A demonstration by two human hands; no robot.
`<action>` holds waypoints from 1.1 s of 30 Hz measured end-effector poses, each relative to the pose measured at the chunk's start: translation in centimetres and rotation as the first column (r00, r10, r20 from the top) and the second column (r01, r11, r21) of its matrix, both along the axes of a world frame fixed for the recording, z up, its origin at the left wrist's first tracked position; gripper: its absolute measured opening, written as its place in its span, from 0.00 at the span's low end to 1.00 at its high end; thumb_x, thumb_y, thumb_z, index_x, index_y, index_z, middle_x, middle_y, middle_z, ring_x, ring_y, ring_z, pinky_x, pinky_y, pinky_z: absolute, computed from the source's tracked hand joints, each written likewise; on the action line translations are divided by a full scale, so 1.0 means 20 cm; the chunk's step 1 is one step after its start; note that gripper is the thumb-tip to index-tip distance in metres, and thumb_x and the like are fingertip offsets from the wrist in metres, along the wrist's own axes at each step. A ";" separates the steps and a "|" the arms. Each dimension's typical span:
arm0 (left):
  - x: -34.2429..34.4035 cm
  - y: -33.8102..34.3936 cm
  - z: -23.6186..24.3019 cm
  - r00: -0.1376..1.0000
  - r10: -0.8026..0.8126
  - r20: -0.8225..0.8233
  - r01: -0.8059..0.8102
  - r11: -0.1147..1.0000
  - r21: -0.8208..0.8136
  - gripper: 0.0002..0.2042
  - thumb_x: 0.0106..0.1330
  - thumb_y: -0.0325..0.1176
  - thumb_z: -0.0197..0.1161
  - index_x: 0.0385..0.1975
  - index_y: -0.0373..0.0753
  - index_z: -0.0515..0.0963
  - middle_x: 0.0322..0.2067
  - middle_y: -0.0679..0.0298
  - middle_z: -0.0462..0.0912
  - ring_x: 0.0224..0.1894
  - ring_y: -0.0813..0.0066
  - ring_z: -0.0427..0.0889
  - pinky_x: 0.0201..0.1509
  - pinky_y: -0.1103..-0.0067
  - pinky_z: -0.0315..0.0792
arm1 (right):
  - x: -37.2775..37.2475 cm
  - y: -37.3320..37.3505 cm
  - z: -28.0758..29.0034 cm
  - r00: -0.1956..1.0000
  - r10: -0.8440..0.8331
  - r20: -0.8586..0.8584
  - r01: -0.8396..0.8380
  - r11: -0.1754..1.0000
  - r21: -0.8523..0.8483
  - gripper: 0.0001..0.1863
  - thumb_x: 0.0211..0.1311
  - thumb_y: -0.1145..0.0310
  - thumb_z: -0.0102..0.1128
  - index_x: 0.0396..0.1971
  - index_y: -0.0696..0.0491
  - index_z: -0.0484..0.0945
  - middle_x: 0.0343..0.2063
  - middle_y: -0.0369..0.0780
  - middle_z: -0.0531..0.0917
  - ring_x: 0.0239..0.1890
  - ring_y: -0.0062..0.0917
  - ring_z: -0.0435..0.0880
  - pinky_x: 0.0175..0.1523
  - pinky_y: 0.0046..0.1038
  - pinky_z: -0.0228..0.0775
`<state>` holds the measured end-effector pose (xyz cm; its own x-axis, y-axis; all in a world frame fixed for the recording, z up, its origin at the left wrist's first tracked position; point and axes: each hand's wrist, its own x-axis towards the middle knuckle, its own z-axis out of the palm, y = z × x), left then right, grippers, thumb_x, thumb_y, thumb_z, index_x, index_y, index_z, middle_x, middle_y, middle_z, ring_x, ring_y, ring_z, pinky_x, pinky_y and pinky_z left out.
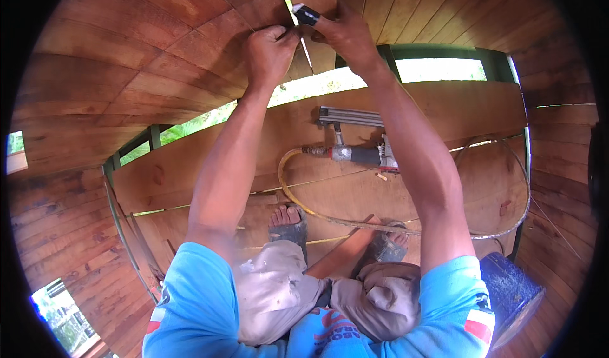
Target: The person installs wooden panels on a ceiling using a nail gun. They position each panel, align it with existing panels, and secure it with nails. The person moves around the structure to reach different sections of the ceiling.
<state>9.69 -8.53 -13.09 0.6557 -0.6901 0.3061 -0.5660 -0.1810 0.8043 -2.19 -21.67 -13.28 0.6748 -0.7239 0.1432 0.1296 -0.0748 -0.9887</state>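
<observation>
Both my arms reach up to a bright narrow gap (305,48) between wooden boards (209,37). On the gap's left side, my left hand (271,54) is closed, its fingertips pinched at the board's edge; what they hold is hidden. From the right, my right hand (350,39) meets it with bent fingers, almost touching the left. A black piece with a pale tip (307,14) sticks out at the right hand's fingers across the gap; I cannot tell if it is a wrapped finger or something held.
Below my hands a nail gun (358,155) lies on planks (438,113), its yellowish air hose (330,219) looping past my feet. A blue bucket (510,294) stands by my right side. A loose wood strip (339,256) lies between my feet. Plank walls (63,231) surround me.
</observation>
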 end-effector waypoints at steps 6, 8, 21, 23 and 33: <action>-0.06 0.15 -0.11 0.909 -0.157 -0.385 0.227 0.963 0.143 0.23 0.65 0.53 0.69 0.40 0.35 0.85 0.31 0.61 0.88 0.30 0.76 0.84 0.39 0.77 0.76 | -0.44 0.08 0.14 0.990 -0.085 -0.112 0.078 0.994 -0.071 0.31 0.48 0.56 0.80 0.46 0.61 0.79 0.40 0.38 0.82 0.38 0.20 0.84 0.44 0.25 0.78; -0.16 0.18 -0.14 0.774 -0.109 -0.624 0.277 0.944 0.179 0.31 0.66 0.60 0.64 0.46 0.31 0.82 0.34 0.60 0.87 0.32 0.75 0.85 0.39 0.78 0.78 | -0.60 0.11 0.20 0.984 -0.051 -0.171 0.020 0.983 -0.180 0.30 0.46 0.59 0.81 0.47 0.57 0.79 0.40 0.36 0.83 0.42 0.21 0.83 0.46 0.25 0.78; -0.63 0.13 -0.02 0.292 -0.338 -0.895 0.459 0.870 -0.178 0.20 0.66 0.30 0.65 0.56 0.32 0.71 0.46 0.57 0.80 0.49 0.69 0.81 0.51 0.74 0.78 | -1.13 0.55 0.15 0.777 0.315 -0.545 -0.566 0.730 -0.384 0.36 0.42 0.81 0.69 0.58 0.54 0.74 0.62 0.46 0.71 0.61 0.47 0.74 0.62 0.38 0.73; -0.59 0.14 0.01 0.410 -0.383 -0.828 0.499 0.854 -0.147 0.20 0.67 0.29 0.65 0.56 0.35 0.69 0.46 0.58 0.80 0.49 0.72 0.80 0.49 0.76 0.76 | -1.16 0.51 0.16 0.754 0.361 -0.549 -0.607 0.702 -0.372 0.35 0.44 0.78 0.69 0.58 0.54 0.74 0.62 0.47 0.72 0.61 0.46 0.75 0.63 0.39 0.73; -0.68 0.22 0.06 0.459 -0.500 -0.735 0.612 0.777 -0.147 0.18 0.67 0.21 0.62 0.54 0.35 0.68 0.49 0.60 0.79 0.50 0.74 0.79 0.56 0.77 0.73 | -1.05 0.24 0.23 0.987 -0.046 -0.157 0.072 0.984 0.163 0.29 0.64 0.60 0.69 0.58 0.62 0.73 0.52 0.41 0.80 0.53 0.23 0.80 0.59 0.29 0.72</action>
